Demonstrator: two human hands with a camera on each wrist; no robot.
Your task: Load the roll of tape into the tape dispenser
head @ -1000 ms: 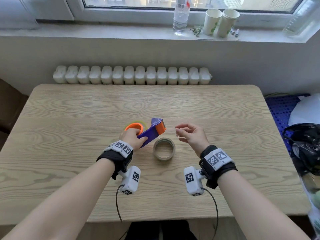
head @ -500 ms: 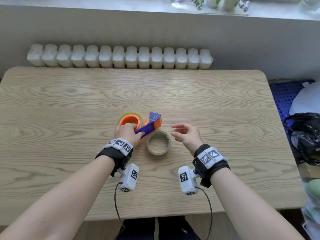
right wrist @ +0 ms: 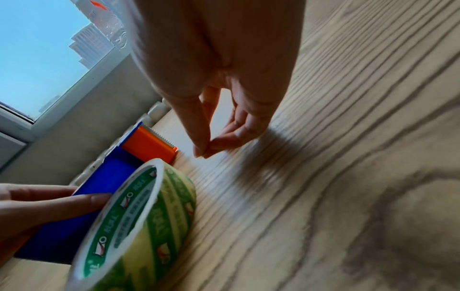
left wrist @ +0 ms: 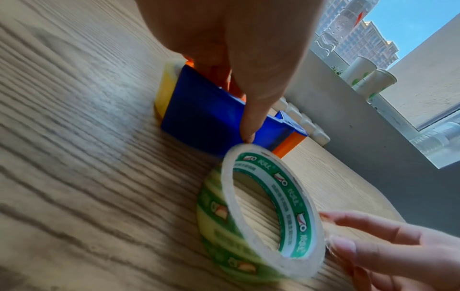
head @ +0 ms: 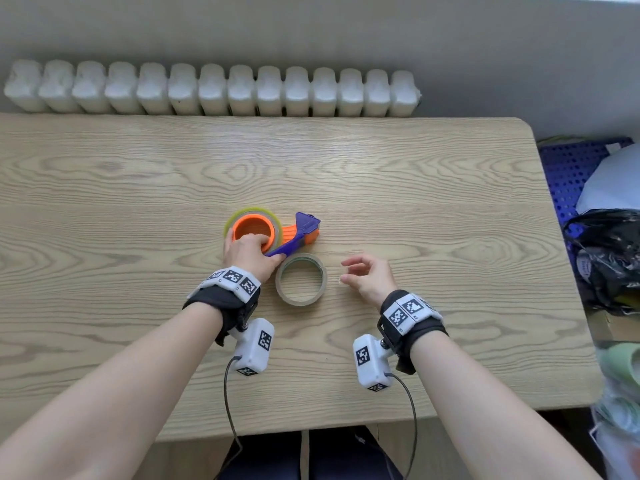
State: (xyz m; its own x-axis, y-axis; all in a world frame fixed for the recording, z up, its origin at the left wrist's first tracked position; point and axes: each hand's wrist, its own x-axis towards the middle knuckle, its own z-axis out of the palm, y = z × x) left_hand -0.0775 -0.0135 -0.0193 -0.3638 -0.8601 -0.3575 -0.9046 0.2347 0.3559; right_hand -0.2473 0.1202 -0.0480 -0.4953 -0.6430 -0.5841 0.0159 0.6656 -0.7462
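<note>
The blue and orange tape dispenser (head: 291,245) lies on its side at the middle of the wooden table (head: 415,202). A yellowish tape roll (head: 239,216) sits around its orange hub (head: 252,230). My left hand (head: 247,252) grips the dispenser, fingers in the hub and thumb on the blue handle (left wrist: 204,118). A thin roll with a green printed core (head: 301,301) lies flat just right of that hand, against the handle. My right hand (head: 360,275) hovers right of this roll, fingers curled, thumb and forefinger tips (right wrist: 204,151) touching, nothing plainly between them.
A white radiator (head: 207,88) runs along the far edge of the table. Right of the table stand a blue perforated crate (head: 568,168) and a black bag (head: 609,251). Paper cups (left wrist: 366,78) and a bottle stand on the windowsill.
The head view has tipped downward. My left hand has lowered the dispenser from a raised tilt to flat on the table. The right hand kept its curled pose beside the thin roll.
</note>
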